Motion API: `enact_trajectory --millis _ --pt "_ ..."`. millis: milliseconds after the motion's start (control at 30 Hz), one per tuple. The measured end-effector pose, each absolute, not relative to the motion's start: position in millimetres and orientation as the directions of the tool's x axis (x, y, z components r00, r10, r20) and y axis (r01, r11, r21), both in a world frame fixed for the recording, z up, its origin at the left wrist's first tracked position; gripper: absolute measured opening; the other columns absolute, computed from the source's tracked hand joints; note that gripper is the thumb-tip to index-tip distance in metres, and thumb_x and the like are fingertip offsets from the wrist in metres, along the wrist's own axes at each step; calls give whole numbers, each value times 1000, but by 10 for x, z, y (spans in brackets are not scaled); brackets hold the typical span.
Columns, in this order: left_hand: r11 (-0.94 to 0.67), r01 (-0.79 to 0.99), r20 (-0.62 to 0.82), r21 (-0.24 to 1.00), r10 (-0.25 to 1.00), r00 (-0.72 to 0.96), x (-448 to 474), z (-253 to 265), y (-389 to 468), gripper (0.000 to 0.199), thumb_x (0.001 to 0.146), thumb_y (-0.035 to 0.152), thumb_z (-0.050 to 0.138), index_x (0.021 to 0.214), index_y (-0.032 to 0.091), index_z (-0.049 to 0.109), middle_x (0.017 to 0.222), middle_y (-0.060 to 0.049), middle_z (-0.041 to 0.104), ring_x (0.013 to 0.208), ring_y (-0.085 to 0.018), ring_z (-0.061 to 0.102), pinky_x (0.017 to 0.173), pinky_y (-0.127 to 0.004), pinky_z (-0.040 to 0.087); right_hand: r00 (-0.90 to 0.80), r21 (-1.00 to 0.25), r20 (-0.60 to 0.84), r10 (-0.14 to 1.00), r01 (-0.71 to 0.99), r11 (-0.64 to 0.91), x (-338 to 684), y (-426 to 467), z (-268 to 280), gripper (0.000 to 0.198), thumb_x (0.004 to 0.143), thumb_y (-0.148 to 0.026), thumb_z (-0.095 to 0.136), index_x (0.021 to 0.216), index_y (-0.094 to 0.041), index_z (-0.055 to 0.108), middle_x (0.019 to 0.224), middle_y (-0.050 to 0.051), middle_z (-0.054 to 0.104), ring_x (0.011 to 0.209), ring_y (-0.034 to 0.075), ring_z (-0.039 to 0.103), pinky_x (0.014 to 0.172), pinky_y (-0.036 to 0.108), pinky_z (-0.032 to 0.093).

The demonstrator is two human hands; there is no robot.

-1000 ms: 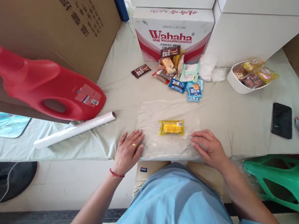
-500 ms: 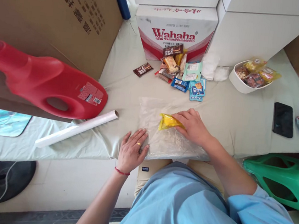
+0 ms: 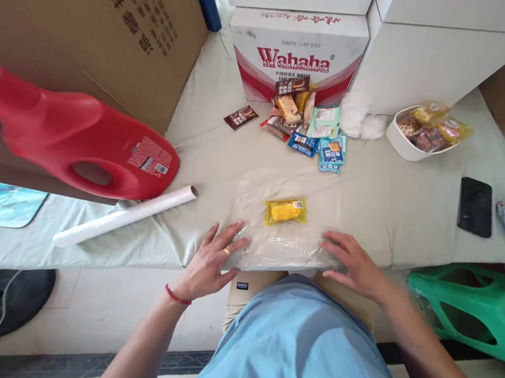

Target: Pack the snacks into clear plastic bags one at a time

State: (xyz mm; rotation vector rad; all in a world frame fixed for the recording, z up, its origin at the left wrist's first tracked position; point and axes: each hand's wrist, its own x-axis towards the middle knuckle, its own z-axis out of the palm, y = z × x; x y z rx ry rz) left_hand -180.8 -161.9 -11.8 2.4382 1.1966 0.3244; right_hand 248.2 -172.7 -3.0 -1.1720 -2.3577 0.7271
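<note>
A yellow wrapped snack [image 3: 285,210] lies on a sheet of clear plastic film [image 3: 273,248] spread at the table's front edge. At the film's left edge is my left hand [image 3: 214,258], open, with fingers spread and the fingertips on or just over the film. My right hand [image 3: 353,264] is at the film's right edge, likewise open and holding nothing. Whether its fingertips press on the film I cannot tell.
Behind the film several packaged snacks [image 3: 300,119] are heaped before a Wahaha carton [image 3: 298,55]. A white bowl of snacks [image 3: 413,147] and a black phone [image 3: 476,206] stand right. On the left are a white roll [image 3: 127,218] and a red jug [image 3: 81,144].
My right hand has let go of the yellow wrapped snack, which now lies on the film, and moved right and toward me. My left hand has shifted slightly left with its fingers wider apart.
</note>
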Motion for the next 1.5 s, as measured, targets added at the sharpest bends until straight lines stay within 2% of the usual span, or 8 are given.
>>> enact_trajectory --millis 100,300,533,700,933,1067,1167,1500 --pt "-497 681 -6 538 805 593 -1833 -74 -1556 29 101 34 57 123 32 75 165 -7 48 154 -30 43 130 -61 18 -483 -627 220 848 595 502 2510 -1832 -207 28 102 -25 61 128 -32 71 138 10 67 123 27 64 102 49 56" --pt "-312 598 38 739 904 425 -1773 32 -1221 26 103 38 55 107 26 77 123 -7 79 130 -25 67 123 -53 38 -474 -803 140 870 459 379 2449 -1333 123 21 105 -33 56 109 -26 76 102 6 78 96 19 71 87 33 56" --pt "-116 717 -9 687 986 167 -1519 29 -631 28 92 46 57 86 23 73 107 -8 78 114 -28 67 108 -44 50 -248 -796 -39 968 594 120 2400 -582 137 33 96 -48 58 95 -20 76 82 2 75 73 17 65 68 27 47" --pt "-76 807 33 585 997 70 -1450 -95 -519 25 86 41 59 94 21 72 107 -11 71 112 -30 63 107 -49 50 -180 -585 -147 973 809 62 2327 -462 -71 27 93 -36 59 107 -20 75 84 3 76 73 18 65 69 28 43" --pt "-11 860 580 510 743 -334 -1177 239 -1118 26 92 23 57 116 16 67 121 -16 63 125 -31 58 111 -52 43 -129 -439 -176 976 898 39 2254 -547 -36 29 96 -32 59 119 -20 72 103 7 79 89 23 69 74 30 43" --pt "-541 807 801 235 578 155 -620 457 -1475 24 89 10 57 105 25 68 94 -5 73 99 -22 69 93 -41 46 -114 -417 -186 976 908 27 2193 -542 -7 29 96 -31 59 120 -22 72 109 8 79 95 24 71 74 30 44" --pt "-666 722 598 186 660 455 -270 405 -1448 31 93 12 58 120 24 69 116 -6 79 112 -22 70 95 -40 41 -129 -418 -169 977 907 47 2180 -531 -21 29 96 -31 59 121 -22 72 111 8 79 97 24 71 76 30 46" --pt "-173 912 234 373 968 88 -416 -81 -1063 33 106 33 47 125 28 73 132 -9 75 137 -33 55 119 -63 19 -141 -458 -189 972 888 40 2428 -405 146 34 94 -33 64 124 -18 71 106 9 76 87 23 68 80 32 49"
